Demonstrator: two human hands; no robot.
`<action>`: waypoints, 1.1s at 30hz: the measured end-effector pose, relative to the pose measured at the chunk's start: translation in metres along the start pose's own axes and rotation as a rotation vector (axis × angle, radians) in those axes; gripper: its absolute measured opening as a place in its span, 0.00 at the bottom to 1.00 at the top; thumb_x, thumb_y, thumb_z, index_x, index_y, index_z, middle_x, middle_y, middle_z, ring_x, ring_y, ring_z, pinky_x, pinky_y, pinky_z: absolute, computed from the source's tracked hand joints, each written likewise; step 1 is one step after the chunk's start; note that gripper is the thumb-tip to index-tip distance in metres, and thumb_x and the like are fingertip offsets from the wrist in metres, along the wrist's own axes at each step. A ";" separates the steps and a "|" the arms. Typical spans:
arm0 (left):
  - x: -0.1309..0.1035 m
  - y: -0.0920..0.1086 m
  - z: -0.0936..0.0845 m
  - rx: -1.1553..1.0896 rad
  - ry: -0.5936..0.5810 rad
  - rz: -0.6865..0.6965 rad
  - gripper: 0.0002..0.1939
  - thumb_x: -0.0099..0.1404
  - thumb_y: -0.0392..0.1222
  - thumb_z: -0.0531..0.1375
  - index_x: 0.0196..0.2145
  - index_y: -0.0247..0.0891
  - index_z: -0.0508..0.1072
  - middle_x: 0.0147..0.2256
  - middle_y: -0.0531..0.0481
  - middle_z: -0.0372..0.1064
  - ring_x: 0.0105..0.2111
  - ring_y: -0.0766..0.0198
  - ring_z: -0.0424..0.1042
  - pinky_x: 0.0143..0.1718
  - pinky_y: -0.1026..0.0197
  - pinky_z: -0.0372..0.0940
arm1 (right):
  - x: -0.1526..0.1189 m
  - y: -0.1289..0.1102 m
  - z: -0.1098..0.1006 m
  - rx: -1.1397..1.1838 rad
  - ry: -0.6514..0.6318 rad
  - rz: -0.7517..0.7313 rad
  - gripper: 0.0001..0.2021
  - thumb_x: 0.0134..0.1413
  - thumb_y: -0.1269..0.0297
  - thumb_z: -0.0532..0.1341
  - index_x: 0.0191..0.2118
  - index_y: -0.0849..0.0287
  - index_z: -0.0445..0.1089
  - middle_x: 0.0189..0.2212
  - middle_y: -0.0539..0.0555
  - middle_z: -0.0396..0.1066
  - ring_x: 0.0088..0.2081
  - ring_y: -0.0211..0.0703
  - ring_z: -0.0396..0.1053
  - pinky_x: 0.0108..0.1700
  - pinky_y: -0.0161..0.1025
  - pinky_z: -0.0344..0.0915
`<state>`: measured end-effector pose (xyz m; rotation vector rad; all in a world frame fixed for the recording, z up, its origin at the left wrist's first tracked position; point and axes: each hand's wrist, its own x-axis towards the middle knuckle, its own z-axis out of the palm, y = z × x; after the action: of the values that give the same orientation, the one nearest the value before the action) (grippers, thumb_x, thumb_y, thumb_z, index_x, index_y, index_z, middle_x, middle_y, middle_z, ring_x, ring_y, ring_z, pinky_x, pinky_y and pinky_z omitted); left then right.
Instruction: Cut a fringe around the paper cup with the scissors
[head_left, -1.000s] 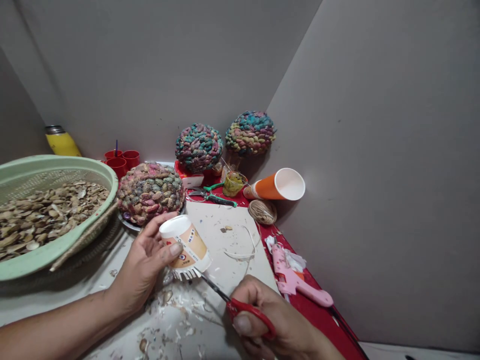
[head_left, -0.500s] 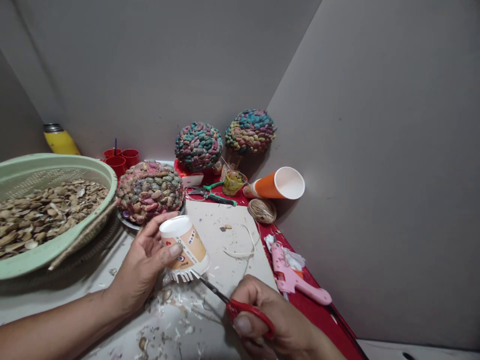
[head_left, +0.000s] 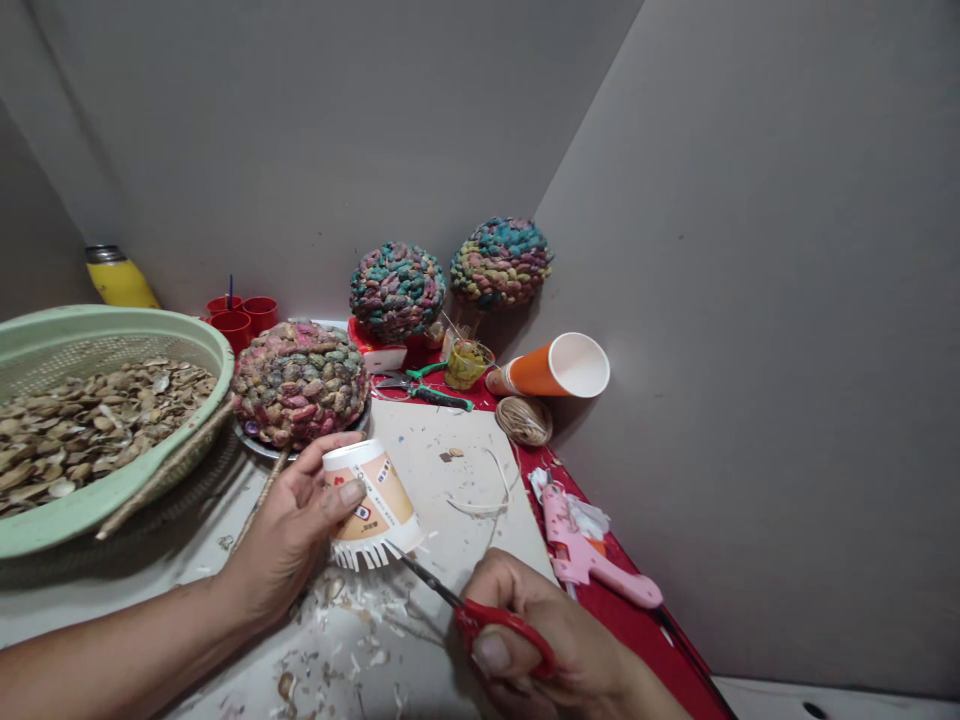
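My left hand (head_left: 300,530) is closed around a paper cup (head_left: 381,492) with a printed beige side, its thumb pressing on the print. The cup tilts with its closed-looking white end up, and its lower edge is cut into a fringe of narrow white strips. Red-handled scissors (head_left: 504,632) are gripped in my right hand (head_left: 544,635), thumb through a loop. Their dark blades reach the fringed edge at the cup's lower right. Behind my left hand sits a ball covered in coloured shells (head_left: 300,385), resting in a metal bowl.
A green basket (head_left: 221,360) of pale shells fills the left. Two more coloured balls (head_left: 397,290) stand behind green-handled pliers (head_left: 442,398). Orange-and-white paper cups (head_left: 536,370), a twine coil (head_left: 523,420) and a pink glue gun (head_left: 577,550) lie right. Paper scraps litter the board.
The cup has turned slightly in my left hand and dropped a little, with more cut strips showing along its edge. The scissors have shifted slightly right and stay at the fringe.
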<state>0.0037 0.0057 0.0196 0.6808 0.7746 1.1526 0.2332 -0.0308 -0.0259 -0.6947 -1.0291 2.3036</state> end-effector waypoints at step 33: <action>0.005 -0.005 0.002 0.116 0.066 -0.159 0.19 0.57 0.45 0.70 0.44 0.36 0.76 0.29 0.50 0.78 0.25 0.66 0.74 0.29 0.67 0.68 | -0.006 -0.012 0.026 -1.858 0.483 -0.469 0.10 0.50 0.65 0.61 0.21 0.59 0.65 0.18 0.48 0.64 0.21 0.35 0.58 0.28 0.38 0.43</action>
<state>0.0091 0.0086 0.0160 0.6677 0.9406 0.9947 0.2243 -0.0411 -0.0003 -1.2463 -2.4611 0.1853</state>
